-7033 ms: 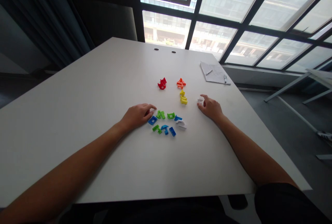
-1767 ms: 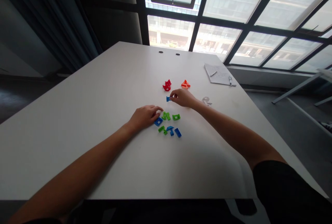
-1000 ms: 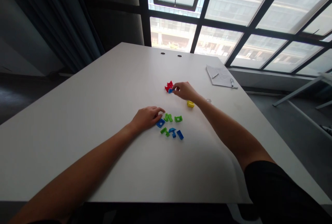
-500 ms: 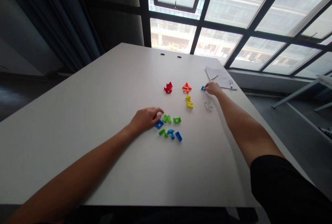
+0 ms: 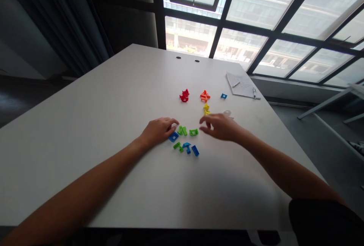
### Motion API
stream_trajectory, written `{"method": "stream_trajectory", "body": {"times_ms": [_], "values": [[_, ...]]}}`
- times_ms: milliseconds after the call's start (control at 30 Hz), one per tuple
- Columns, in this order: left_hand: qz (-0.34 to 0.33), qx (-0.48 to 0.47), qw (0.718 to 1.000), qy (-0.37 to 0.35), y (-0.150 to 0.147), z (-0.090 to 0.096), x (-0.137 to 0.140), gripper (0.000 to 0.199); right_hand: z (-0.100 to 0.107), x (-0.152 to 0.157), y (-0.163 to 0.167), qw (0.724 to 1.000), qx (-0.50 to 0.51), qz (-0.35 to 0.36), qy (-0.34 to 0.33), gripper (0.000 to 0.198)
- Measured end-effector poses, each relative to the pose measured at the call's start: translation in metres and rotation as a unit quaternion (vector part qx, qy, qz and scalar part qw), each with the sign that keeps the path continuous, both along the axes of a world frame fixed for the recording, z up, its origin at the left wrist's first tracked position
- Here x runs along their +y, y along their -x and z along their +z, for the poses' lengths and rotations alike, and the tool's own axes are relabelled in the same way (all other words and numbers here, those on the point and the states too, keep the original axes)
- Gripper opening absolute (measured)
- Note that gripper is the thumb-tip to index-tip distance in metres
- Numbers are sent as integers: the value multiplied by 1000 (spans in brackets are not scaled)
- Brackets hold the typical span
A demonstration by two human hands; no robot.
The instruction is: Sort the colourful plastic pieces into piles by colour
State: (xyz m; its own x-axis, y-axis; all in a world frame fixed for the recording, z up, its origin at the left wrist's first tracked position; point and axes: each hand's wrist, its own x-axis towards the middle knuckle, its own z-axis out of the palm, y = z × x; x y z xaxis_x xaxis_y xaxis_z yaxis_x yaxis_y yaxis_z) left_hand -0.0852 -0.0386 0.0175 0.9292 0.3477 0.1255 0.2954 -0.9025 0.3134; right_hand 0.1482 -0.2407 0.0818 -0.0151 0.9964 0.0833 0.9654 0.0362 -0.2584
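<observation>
My left hand [image 5: 161,130] rests on the table beside a blue square frame piece [image 5: 173,136] and upright green pieces [image 5: 182,130]; its fingers are apart and hold nothing. My right hand [image 5: 220,126] hovers just right of a green frame piece [image 5: 193,132], thumb and fingers apart, nothing between them. Closer to me lie another green piece [image 5: 178,147], a light blue piece [image 5: 187,147] and a dark blue block [image 5: 195,150]. A single blue piece [image 5: 223,96] sits farther off to the right. White pieces [image 5: 227,113] are mostly covered by my right hand.
Red pieces [image 5: 184,95] and orange pieces [image 5: 204,96] form small piles beyond my hands. Yellow pieces [image 5: 206,109] are partly behind my right hand. A sheet of paper [image 5: 241,82] with pens lies near the right edge of the white table [image 5: 113,98]. Windows stand behind.
My right hand has let go of the blue piece at the far right and come back left and nearer, beside the green frame piece. The left hand stays in place.
</observation>
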Motion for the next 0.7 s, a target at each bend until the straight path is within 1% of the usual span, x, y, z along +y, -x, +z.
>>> {"method": "stream_trajectory", "body": {"times_ms": [33,67,100,133,200,233,300,367,400,467,533,633,700], "values": [[-1,-1,1000,-2,0,0,0,30,-4,-12,20,999,0,29,35,33],[-1,-1,1000,-4,0,0,0,30,-11,-22,37,998,-3,34,56,41],[-1,-1,1000,-7,0,0,0,30,-18,-30,50,997,-5,28,67,45],[0,0,1000,-9,0,-1,0,31,-26,-37,60,997,-8,19,71,44],[3,2,1000,-14,-1,-1,-1,31,-38,-46,69,998,-11,-1,64,33],[4,2,1000,-15,-1,-1,-1,31,-42,-48,69,998,-9,-7,56,25],[5,3,1000,-17,-1,-1,-1,31,-44,-49,57,999,4,-18,33,20],[5,3,1000,-13,-1,-1,0,32,-39,-47,29,999,18,-48,-2,23],[5,4,1000,-10,-1,-1,0,32,-35,-44,10,996,18,-78,-28,24],[6,5,1000,-4,-1,-1,1,32,-28,-38,-37,984,1,-159,-82,25],[8,6,1000,-1,-1,-1,1,32,-24,-30,-86,963,-13,-244,-111,25],[9,6,1000,1,-1,-1,2,32,-26,-14,-148,942,-37,-319,-98,26],[10,7,1000,1,-1,-1,2,32,-33,-2,-173,938,-27,-341,-62,27]]}}
